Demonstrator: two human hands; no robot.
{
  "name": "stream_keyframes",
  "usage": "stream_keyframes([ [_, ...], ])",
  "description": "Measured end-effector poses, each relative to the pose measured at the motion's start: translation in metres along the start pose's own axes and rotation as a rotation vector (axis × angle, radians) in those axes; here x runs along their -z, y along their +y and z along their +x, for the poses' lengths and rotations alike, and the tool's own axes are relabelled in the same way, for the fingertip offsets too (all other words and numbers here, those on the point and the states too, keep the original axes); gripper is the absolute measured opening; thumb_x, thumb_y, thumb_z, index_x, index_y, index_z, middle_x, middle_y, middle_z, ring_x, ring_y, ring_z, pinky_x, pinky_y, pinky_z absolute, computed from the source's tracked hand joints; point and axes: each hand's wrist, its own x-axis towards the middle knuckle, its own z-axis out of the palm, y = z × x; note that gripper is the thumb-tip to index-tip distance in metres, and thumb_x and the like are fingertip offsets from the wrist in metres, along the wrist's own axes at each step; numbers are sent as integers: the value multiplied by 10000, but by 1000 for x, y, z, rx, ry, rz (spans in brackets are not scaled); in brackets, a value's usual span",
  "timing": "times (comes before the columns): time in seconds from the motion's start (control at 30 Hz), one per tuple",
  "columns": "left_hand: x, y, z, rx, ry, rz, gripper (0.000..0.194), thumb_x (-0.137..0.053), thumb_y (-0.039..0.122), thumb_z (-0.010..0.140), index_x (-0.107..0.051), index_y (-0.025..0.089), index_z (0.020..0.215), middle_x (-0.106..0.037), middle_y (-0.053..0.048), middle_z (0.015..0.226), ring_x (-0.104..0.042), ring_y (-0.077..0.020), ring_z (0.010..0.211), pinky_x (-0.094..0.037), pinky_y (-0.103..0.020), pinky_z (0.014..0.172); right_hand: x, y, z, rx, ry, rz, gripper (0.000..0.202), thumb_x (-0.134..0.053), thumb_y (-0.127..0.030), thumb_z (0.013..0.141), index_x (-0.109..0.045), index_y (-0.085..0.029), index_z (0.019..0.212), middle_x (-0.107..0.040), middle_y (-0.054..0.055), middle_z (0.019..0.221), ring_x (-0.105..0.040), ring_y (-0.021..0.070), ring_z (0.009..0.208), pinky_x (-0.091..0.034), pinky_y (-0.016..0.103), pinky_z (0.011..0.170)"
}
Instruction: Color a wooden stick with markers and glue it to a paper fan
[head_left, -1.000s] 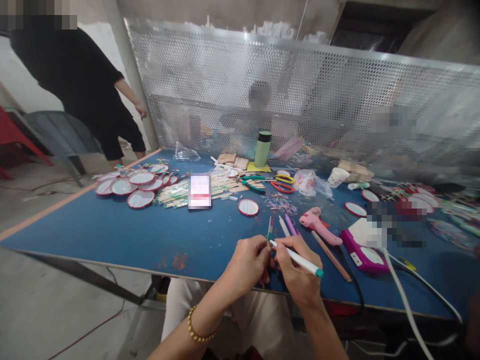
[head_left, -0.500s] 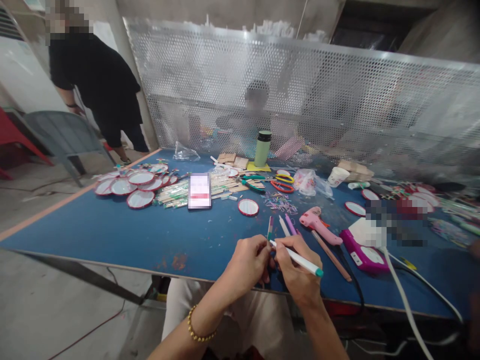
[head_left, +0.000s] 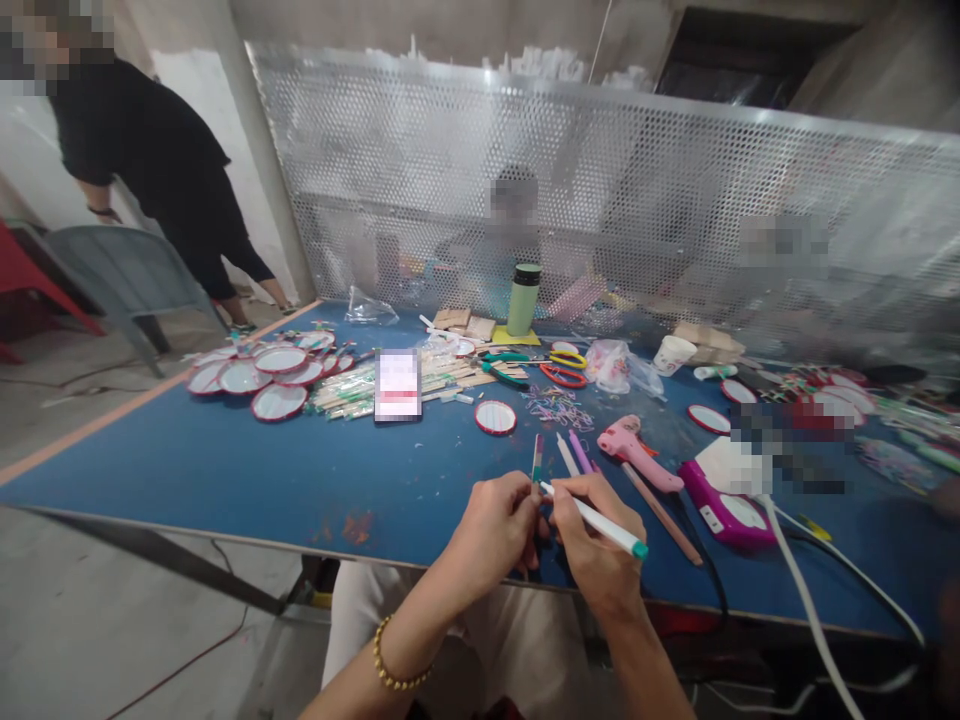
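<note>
Near the table's front edge, my left hand [head_left: 499,520] is closed on a thin flat stick [head_left: 538,455] with purple and green colour on its upper part. My right hand [head_left: 604,540] grips a white marker pen [head_left: 600,522] with a green end, its tip at the stick's coloured side. Just beyond my hands lie a white pen [head_left: 567,455] and a purple pen [head_left: 580,452]. A round red-rimmed disc [head_left: 495,417] lies flat farther up the table. The stick's lower part is mostly hidden by my fingers.
On the blue table [head_left: 247,470] are a phone [head_left: 398,385], stacked red-rimmed discs [head_left: 279,402], pliers [head_left: 504,368], a pink glue gun [head_left: 637,450], a purple power strip [head_left: 727,505] with cables, a paper cup [head_left: 673,354] and a green bottle [head_left: 523,302]. A perforated metal panel [head_left: 405,180] stands behind.
The person in black at the far left has moved farther left. My hands hold almost the same pose, marker tip still at the stick.
</note>
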Motion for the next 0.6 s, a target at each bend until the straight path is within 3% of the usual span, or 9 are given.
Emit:
stream_keyframes([
  [0.6, 1, 0, 0, 2, 5, 5, 286, -460, 347, 918, -465, 217, 664, -520, 53, 445, -511, -107, 344, -366, -175, 362, 1, 0, -1, -24, -24, -18, 194, -575, -224, 890, -666, -191, 722, -602, -48, 492, -521, 92, 378, -411, 187, 395],
])
